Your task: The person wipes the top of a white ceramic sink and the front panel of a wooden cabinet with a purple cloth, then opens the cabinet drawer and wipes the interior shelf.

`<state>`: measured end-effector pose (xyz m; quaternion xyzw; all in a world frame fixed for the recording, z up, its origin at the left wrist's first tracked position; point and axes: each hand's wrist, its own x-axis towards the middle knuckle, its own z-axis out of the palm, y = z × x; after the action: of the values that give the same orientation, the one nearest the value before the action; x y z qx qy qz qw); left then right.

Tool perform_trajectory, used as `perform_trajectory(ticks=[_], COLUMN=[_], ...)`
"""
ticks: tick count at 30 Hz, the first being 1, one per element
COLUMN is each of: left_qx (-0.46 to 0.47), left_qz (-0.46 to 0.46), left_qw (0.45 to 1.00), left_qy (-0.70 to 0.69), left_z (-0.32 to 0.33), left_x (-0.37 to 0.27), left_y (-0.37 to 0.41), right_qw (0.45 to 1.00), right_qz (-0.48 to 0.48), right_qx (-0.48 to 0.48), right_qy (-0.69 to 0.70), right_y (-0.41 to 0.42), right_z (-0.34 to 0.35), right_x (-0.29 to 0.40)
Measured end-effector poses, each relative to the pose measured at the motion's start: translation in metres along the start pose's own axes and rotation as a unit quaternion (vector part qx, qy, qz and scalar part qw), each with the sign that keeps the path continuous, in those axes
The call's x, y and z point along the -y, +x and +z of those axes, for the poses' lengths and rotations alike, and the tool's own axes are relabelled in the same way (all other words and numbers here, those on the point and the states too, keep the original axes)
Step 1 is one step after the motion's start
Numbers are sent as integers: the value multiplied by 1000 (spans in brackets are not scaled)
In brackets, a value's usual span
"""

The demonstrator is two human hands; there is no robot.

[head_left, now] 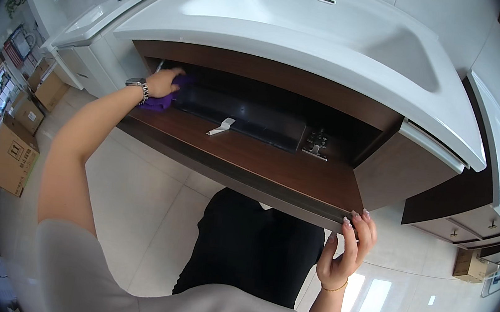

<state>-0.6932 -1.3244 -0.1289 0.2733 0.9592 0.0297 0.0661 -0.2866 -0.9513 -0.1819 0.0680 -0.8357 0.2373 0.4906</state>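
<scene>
A white ceramic washbasin tops a dark brown vanity cabinet whose front panel is folded down, its inner face up. At the panel's left end, my left hand is on a purple cloth, slightly blurred; the fingertips are partly lost against the dark opening. My right hand grips the panel's right front corner, fingers over the edge and thumb below. Between the hands, a small white bracket and a metal hinge sit along the panel's back edge. The cabinet's interior is mostly in shadow.
A grey-brown side door borders the opening on the right. Other basin cabinets stand at left and right. Cardboard boxes are stacked on the left, and another box sits far right on the tiled floor.
</scene>
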Motion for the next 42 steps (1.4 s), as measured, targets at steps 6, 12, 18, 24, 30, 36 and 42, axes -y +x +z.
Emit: perform_trajectory(ticks=[6, 12, 18, 24, 30, 36, 42], left_qx=[180, 184, 80, -2, 54, 58, 50], left_qz=[-20, -15, -147, -15, 105, 219, 300], left_qw=[977, 980, 945, 974, 993, 972, 951], left_qy=[-110, -81, -280, -227, -2, -64, -49], left_z=[25, 4, -16, -19, -29, -15, 2], left_x=[32, 5, -5, -20, -86, -158, -239], left_y=[17, 16, 2, -4, -6, 5, 26], right_qw=[1000, 999, 1000, 1000, 999, 999, 999], right_qz=[-1, 5, -3, -5, 18, 12, 14], right_qx=[-10, -28, -17, -6, -38, -38, -38], right_qy=[9, -21, -3, -10, 11, 12, 4], right_y=[-1, -2, -4, -1, -2, 2, 3], right_z=[3, 4, 6, 3, 6, 6, 4], right_x=[1, -2, -3, -1, 2, 4, 6])
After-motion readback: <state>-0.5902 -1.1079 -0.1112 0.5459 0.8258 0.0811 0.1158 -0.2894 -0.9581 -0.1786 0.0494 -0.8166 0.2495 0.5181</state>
